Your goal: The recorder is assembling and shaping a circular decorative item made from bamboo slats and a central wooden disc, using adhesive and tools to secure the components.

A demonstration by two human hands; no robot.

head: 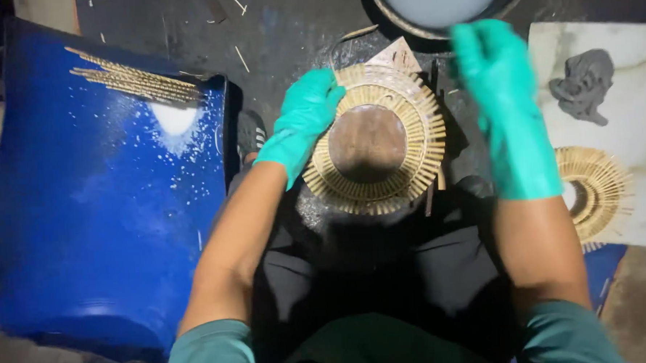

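Left hand (304,117) grasps the stick disc (374,138) at its left rim; right hand (497,87), released, hovers to the disc's right.

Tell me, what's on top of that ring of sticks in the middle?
A round brown disc covers the centre of the ring of sticks. The gloved left hand rests on its edge. Whatever lies beneath stays hidden.

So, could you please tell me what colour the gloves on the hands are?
Teal green on both the left hand and the right hand, seen in the head view.
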